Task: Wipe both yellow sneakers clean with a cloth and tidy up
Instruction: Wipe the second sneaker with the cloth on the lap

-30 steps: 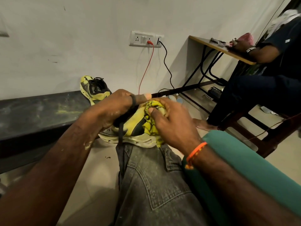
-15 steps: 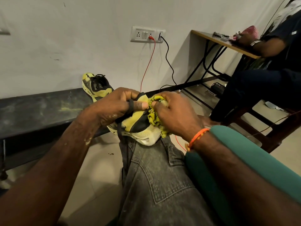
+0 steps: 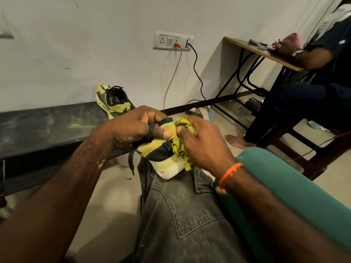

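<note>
A yellow and black sneaker [image 3: 161, 156] rests on my knee, its pale sole turned toward me. My left hand [image 3: 133, 128] grips its upper, a black lace looped over one finger. My right hand [image 3: 201, 141] holds a crumpled yellow cloth [image 3: 180, 149] and presses it against the sneaker's side. The second yellow sneaker [image 3: 112, 100] lies tipped on its side on the dark bench [image 3: 43, 128] against the wall, laces loose.
A seated person [image 3: 303, 103] works at a small desk [image 3: 262, 52] on the right, bare foot on the floor. Red and black cables [image 3: 197, 73] hang from a wall socket [image 3: 172, 40]. A green cushion [image 3: 284, 186] lies by my right arm.
The sneaker has tilted up on my knee, showing more of its sole. My right hand and the cloth have shifted along the shoe's side. The view has tipped slightly.
</note>
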